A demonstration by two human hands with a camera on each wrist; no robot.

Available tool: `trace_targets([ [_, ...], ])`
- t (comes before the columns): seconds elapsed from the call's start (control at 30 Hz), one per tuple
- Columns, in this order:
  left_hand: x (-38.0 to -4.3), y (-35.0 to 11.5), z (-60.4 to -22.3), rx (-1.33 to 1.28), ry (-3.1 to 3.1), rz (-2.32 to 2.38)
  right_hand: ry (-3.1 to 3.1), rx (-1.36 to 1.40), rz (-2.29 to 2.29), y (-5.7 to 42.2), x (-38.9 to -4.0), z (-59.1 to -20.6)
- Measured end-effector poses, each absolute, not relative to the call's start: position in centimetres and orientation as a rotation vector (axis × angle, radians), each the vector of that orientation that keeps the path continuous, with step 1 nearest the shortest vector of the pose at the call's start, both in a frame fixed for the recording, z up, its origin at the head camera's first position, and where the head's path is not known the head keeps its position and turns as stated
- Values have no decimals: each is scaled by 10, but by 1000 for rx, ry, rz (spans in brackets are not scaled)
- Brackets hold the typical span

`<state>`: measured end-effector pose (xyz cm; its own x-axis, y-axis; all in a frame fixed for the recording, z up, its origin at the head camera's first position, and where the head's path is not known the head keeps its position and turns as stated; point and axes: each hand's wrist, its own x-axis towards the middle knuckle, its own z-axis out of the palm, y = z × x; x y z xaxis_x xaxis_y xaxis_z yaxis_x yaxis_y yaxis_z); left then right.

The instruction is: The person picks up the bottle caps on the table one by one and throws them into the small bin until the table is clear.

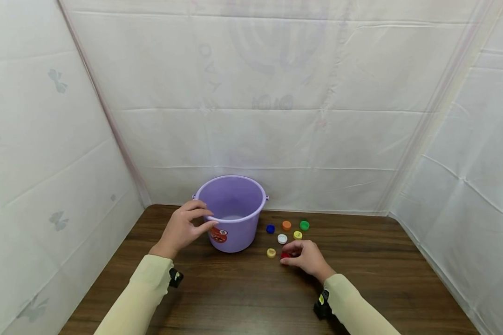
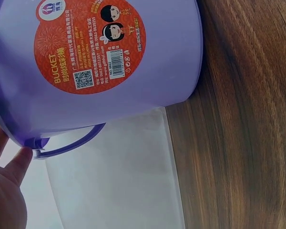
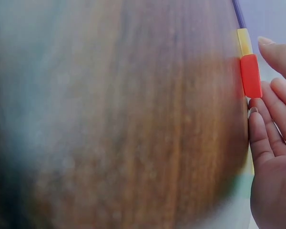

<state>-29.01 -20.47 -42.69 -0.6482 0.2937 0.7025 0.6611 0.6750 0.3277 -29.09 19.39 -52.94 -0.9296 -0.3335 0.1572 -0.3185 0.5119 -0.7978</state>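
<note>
A purple bucket point(image 1: 239, 235) with a red label stands upright on the table. My left hand point(image 1: 182, 230) grips its rim, fingers over the edge and thumb outside; the left wrist view shows the thumb point(image 2: 20, 164) by the handle joint. To the bucket's right, my right hand point(image 1: 309, 257) hovers low over a red bottle cap point(image 1: 285, 255). In the right wrist view, thumb and fingers stand around the red cap point(image 3: 251, 76), with a gap on the thumb's side. Close by lie a pale yellow cap point(image 1: 271, 252) and a white cap point(image 1: 282, 238).
Farther back on the wooden table point(image 1: 243, 298) are blue point(image 1: 270, 229), orange point(image 1: 286, 225), green point(image 1: 304, 225) and bright yellow point(image 1: 297, 235) caps. White sheeting point(image 1: 251, 139) hangs behind the table and along both sides. The bucket's handle point(image 2: 74, 147) hangs down its far side.
</note>
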Motion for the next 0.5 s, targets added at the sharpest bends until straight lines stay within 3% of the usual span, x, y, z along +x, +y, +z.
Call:
trace_targets([
  [0.5,-290,-206,-426,-729,-2275,-774,2706,-548,-1345,196,-291,-526],
])
